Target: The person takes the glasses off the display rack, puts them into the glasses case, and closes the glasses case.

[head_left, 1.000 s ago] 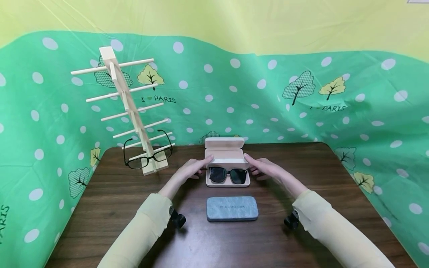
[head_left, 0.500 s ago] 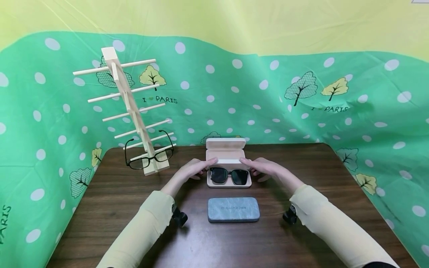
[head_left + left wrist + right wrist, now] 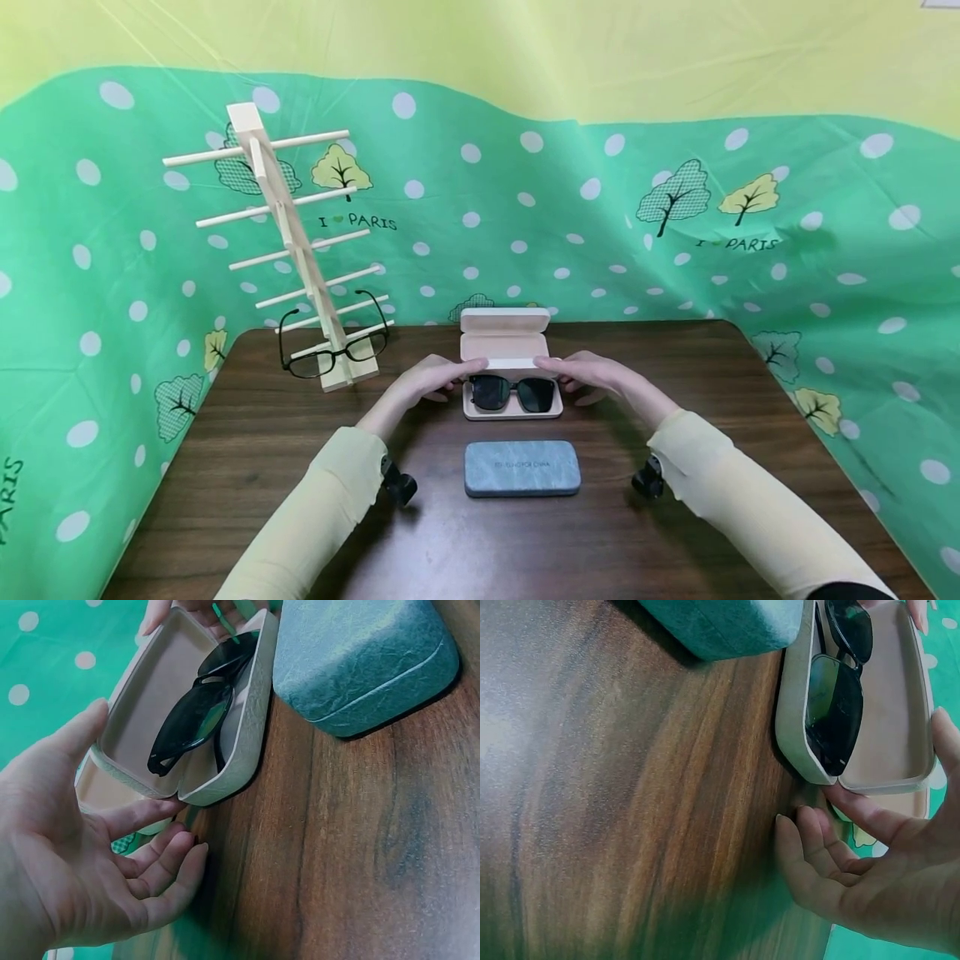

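Note:
A pale glasses case [image 3: 471, 413] stands with its compartments unfolded, and black sunglasses [image 3: 491, 393] lie in the front one, lenses facing up. My left hand [image 3: 433, 377] is at the case's left end. In the left wrist view its thumb touches the rim of the raised middle compartment [image 3: 142, 712], and the index finger lies near the hinge. My right hand [image 3: 588, 375] mirrors this at the right end, thumb on the rim and index finger by the hinge [image 3: 838, 782]. The remaining fingers of both hands bend loosely, holding nothing.
A blue marbled glasses case [image 3: 522, 468], closed, lies in front of the pale one. At the left, a wooden display rack [image 3: 303, 260] with crossbars bears black-rimmed eyeglasses [image 3: 340, 353]. A patterned green and yellow cloth [image 3: 817, 200] hangs behind the brown table [image 3: 705, 367].
Both thumbs have slid inward along the raised rim of the pale case since a second ago. Over the last half second the hands and case have hardly moved.

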Motion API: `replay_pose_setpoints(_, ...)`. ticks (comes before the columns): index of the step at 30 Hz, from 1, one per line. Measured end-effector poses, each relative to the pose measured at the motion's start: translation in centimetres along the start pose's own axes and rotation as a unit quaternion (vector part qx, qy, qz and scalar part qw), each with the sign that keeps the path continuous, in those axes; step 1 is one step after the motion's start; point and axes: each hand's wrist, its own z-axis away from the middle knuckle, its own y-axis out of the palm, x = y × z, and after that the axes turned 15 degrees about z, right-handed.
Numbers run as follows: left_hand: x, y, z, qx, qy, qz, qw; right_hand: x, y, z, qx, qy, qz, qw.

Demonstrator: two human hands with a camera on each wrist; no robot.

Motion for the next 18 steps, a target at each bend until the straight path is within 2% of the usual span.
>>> replay_pose_setpoints(8, 0.66, 0.24, 0.06, 0.019, 0.019, -0.004, 0.9996, -0.70, 0.34, -0.05, 0.004, -0.013, 0.011, 1.000)
replay_pose_setpoints(18, 1.04, 0.36, 0.38, -0.007, 0.034, -0.014, 0.9993, -0.89, 0.41, -0.04, -0.001, -0.031, 0.012, 0.999)
